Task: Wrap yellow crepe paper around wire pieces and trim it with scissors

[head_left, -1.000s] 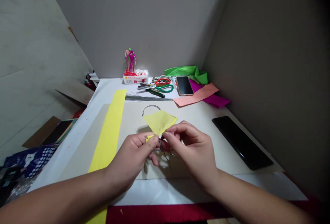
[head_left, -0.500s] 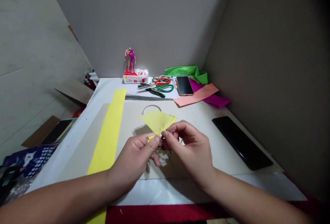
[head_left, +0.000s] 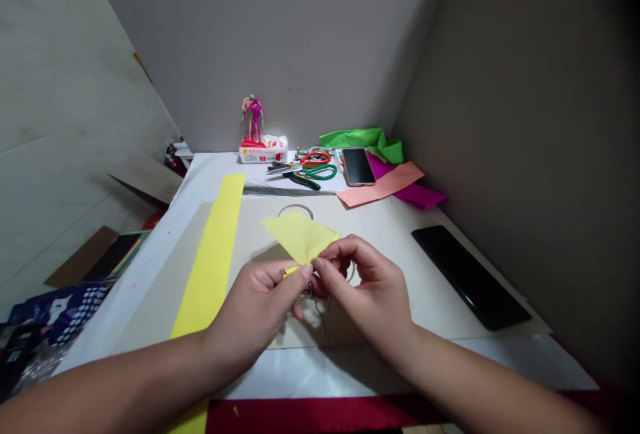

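Both hands meet over the middle of the board, pinching the gathered lower end of a thin yellow crepe paper piece [head_left: 303, 237]. My left hand [head_left: 273, 294] is closed, its thumb and index finger pressed on the gathered base. My right hand [head_left: 363, 271] is closed too, its thumb and fingertips on the right side of that base. A thin dark wire [head_left: 320, 314] dangles below the fingers. Behind the paper, part of a round metal ring [head_left: 295, 207] shows; the rest is hidden. A long yellow crepe paper strip [head_left: 210, 254] lies left of my left hand.
Scissors [head_left: 320, 164] and a bundle of thin wires [head_left: 285, 190] lie at the back, near a phone [head_left: 359, 166]. Salmon paper [head_left: 383, 184] overlaps magenta paper [head_left: 425, 196]. A black flat object [head_left: 467, 277] lies at right. A small figure [head_left: 254, 117] stands by a box [head_left: 263, 151].
The yellow piece has shifted slightly left, its upper left corner spread farther out. The dangling wire shows more plainly below my fingers. Both hands keep their pinch.
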A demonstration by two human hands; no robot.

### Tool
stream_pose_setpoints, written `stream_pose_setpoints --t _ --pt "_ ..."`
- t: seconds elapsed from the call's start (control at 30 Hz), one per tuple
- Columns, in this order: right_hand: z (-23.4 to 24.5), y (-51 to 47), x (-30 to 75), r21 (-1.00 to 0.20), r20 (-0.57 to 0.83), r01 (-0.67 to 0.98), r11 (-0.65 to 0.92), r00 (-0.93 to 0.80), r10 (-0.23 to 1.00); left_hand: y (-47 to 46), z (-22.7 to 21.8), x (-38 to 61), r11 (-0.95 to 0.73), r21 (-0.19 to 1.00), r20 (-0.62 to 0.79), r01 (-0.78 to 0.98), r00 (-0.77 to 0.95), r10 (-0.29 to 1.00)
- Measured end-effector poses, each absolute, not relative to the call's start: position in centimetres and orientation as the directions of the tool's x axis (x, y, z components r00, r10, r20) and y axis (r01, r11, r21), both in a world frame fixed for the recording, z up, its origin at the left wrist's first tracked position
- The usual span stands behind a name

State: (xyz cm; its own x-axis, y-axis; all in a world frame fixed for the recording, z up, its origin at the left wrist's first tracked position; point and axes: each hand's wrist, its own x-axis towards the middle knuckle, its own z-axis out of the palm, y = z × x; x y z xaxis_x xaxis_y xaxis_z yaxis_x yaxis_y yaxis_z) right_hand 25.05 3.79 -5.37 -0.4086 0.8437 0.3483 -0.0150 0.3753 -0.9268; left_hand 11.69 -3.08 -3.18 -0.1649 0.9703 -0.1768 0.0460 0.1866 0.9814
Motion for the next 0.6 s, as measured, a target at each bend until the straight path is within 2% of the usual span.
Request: stream_pose_setpoints --t 0.1,0.27,0.43,0.5,0.6 --pt "-5.4 3.8 25.1 -0.890 0.409 0.026 0.456 -0.396 0.822 -3.1 -3.2 11.7 0.179 0.984 -0.177 0.002 -0.150 0.973" --pt "-5.5 3.9 24.9 -0.913 0.361 0.027 0.406 -0.404 0.841 -2.9 -3.4 11.8 0.169 0.983 -0.177 -0.073 -0.122 0.977" --pt "-5.5 3.8 25.0 -0.919 0.360 -0.007 0.393 -0.417 0.835 -2.7 -3.0 11.6 0.172 0.985 -0.171 0.000 -0.120 0.978" --pt "-5.4 3.9 25.2 -0.892 0.410 0.007 0.452 -0.409 0.815 -2.7 -2.7 11.5 0.172 0.984 -0.164 0.048 -0.136 0.977" --pt "-5.1 4.3 25.6 -0.788 0.555 0.042 0.614 -0.384 0.738 -2.9 -2.3 11.3 0.171 0.980 -0.156 0.099 -0.143 0.977"
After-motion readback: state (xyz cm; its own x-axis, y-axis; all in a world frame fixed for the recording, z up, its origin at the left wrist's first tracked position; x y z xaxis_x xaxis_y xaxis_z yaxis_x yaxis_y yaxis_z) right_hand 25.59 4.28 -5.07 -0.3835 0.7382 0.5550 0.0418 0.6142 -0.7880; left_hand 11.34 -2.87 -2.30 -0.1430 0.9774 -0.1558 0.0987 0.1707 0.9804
